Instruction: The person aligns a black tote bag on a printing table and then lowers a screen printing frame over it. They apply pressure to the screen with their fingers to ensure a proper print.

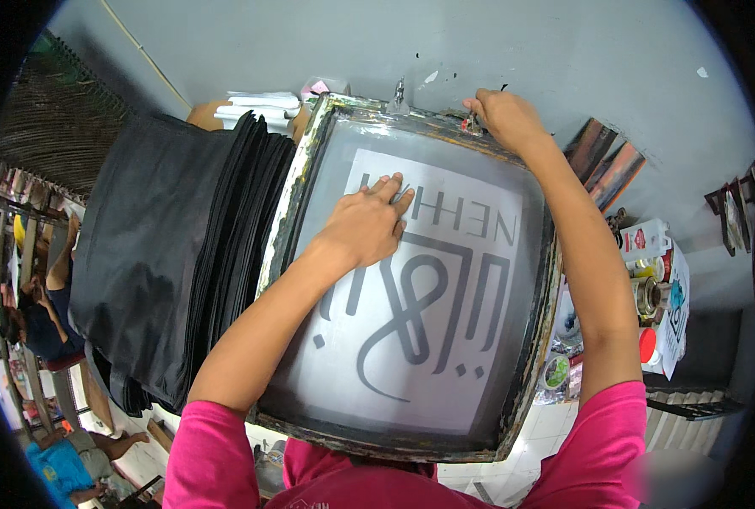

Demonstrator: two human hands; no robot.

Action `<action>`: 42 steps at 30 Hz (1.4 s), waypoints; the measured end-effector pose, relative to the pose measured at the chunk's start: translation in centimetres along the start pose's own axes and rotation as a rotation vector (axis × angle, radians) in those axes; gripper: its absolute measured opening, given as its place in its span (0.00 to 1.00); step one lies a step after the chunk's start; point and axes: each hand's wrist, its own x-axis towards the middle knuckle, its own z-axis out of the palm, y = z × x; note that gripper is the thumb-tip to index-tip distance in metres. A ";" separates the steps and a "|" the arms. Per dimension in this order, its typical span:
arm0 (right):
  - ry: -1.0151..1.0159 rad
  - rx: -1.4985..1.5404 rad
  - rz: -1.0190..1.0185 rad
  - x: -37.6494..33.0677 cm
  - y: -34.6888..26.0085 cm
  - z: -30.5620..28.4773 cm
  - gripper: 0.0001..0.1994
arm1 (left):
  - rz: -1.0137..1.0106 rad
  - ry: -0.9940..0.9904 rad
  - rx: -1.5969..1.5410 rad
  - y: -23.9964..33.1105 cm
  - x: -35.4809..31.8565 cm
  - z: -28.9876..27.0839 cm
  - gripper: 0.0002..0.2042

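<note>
A silkscreen frame (526, 399) with worn, paint-stained edges lies in front of me. Through its mesh shows a white sheet (433, 416) bearing large dark calligraphy and a line of letters. My left hand (365, 222) rests on the mesh over the sheet's upper left part, fingers stretched out. At the frame's far edge, my right hand (505, 119) has its fingers closed at the top of a metal hinge clamp (472, 125); the fingers partly hide what they grip. A second clamp (399, 100) stands to its left, untouched.
A thick stack of black fabric bags (165, 246) stands left of the frame. Folded white papers (263, 106) lie behind it. Jars, tins and a white plastic bottle (645, 240) crowd the right side. A grey wall (513, 42) rises behind. People sit far left.
</note>
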 end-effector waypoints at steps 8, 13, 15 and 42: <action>-0.081 -0.131 0.117 -0.7 -0.7 0.3 0.26 | 0.017 0.048 -0.006 -0.3 -0.2 0.6 0.27; -0.124 -0.059 0.279 -0.1 -2.1 1.4 0.26 | 0.003 0.105 -0.032 -0.3 -0.5 1.0 0.26; -0.206 -0.071 0.222 0.8 -1.7 0.5 0.26 | 0.000 0.130 -0.035 -0.5 -0.5 1.3 0.25; -0.271 -0.092 -0.529 10.6 -4.3 0.7 0.17 | 0.018 0.146 -0.132 -1.1 -0.3 1.7 0.24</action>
